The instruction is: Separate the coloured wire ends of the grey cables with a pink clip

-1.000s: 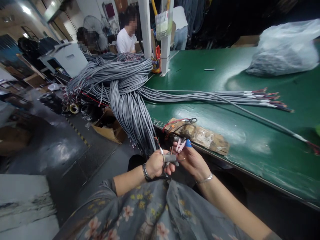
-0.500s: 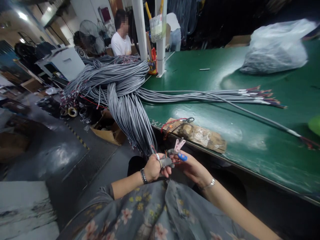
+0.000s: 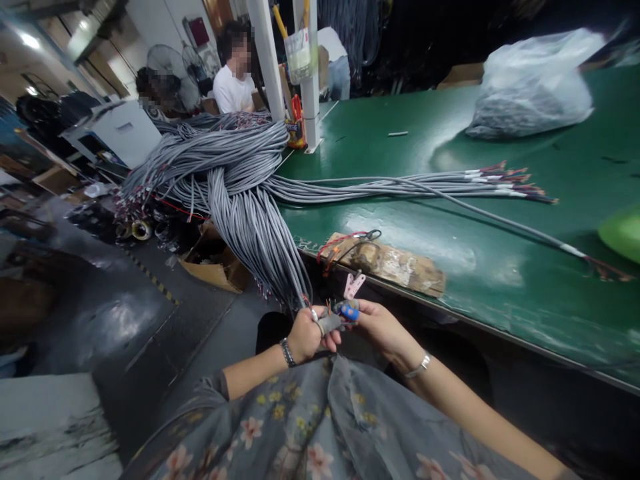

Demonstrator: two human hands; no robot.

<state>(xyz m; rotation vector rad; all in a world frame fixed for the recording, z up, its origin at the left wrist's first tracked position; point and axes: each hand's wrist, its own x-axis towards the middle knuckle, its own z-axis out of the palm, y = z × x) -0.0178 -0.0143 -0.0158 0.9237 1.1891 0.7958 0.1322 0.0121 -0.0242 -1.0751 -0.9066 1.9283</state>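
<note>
My left hand (image 3: 305, 335) is closed round the end of a grey cable (image 3: 327, 323), just below the edge of the green table (image 3: 450, 227). My right hand (image 3: 377, 325) meets it from the right, fingers pinched on the cable's thin coloured wires, with a blue cap on one fingertip. A pink clip (image 3: 353, 285) sticks up just above the right hand. The held cable comes from a thick bundle of grey cables (image 3: 255, 220) hanging over the table edge.
More grey cables with stripped coloured ends (image 3: 500, 181) lie across the table. A taped wooden block (image 3: 395, 263) with red and black leads sits at the near edge. A plastic bag (image 3: 530, 80) is far right. Two people sit at the back left; a cardboard box (image 3: 213, 263) lies on the floor.
The view has shifted a little. Both hands stay together on the cable end; the right hand's fingers have moved lower on the wires and the pink clip now stands clear above them.
</note>
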